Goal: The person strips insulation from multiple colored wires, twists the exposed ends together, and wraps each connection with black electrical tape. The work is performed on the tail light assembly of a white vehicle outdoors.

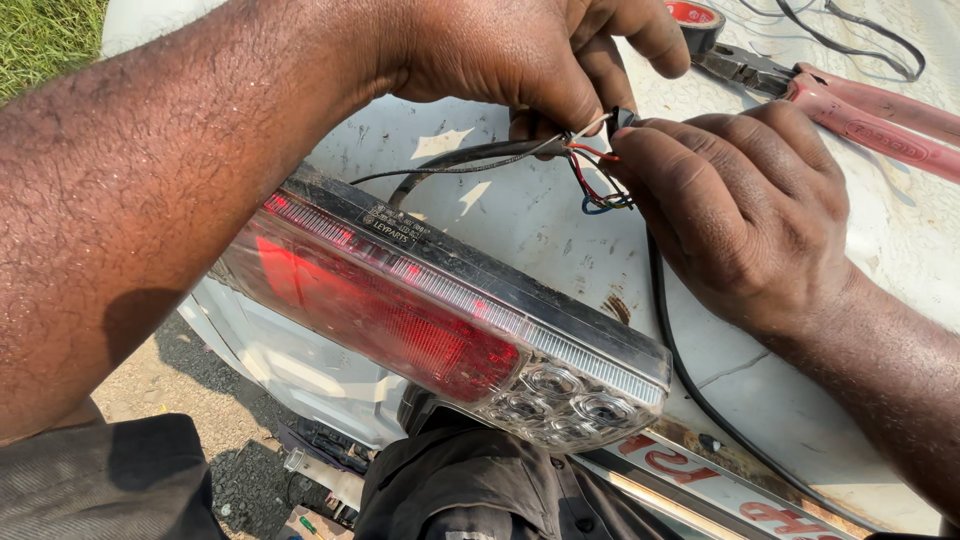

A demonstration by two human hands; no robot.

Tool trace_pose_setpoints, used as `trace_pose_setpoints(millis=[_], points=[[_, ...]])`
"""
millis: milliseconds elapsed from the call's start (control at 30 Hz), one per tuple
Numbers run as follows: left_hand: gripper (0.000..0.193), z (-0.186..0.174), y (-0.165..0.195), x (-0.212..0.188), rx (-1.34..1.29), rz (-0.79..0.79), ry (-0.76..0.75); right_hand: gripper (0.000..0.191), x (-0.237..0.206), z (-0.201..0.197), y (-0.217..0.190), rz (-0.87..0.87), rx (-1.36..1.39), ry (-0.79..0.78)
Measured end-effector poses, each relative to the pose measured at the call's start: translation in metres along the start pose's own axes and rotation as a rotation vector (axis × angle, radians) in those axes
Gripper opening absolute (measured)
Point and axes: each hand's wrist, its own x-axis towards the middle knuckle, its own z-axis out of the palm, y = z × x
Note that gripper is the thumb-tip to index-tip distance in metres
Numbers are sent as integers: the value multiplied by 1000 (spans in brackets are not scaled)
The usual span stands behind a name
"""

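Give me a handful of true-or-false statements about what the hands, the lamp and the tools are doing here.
1. Both hands are working on a bunch of thin coloured wires. True: the left hand and the right hand pinch them between their fingertips.
2. The tail lamp has a blue lens. False: its lens is red, with clear round lights at one end.
3. The red-handled pliers are held in the right hand. False: they lie on the white metal surface beyond the hands.
4. A roll of tape lies near the pliers' head. True.
5. The lamp lies on grass. False: it rests against the white metal surface.
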Motion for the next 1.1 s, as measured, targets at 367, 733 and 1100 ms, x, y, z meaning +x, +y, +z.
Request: trace_pose_setpoints(millis=[367,733,1100], points=[[85,8,1,5,-32,-25,-47,22,-5,1,3,-54,-23,13],[76,10,1,-1,-241,94,-157,22,-4,-1,2,-62,-31,42],[54,3,-10,4,-185,92,-96,19,0,-5,0,-62,-34,42]])
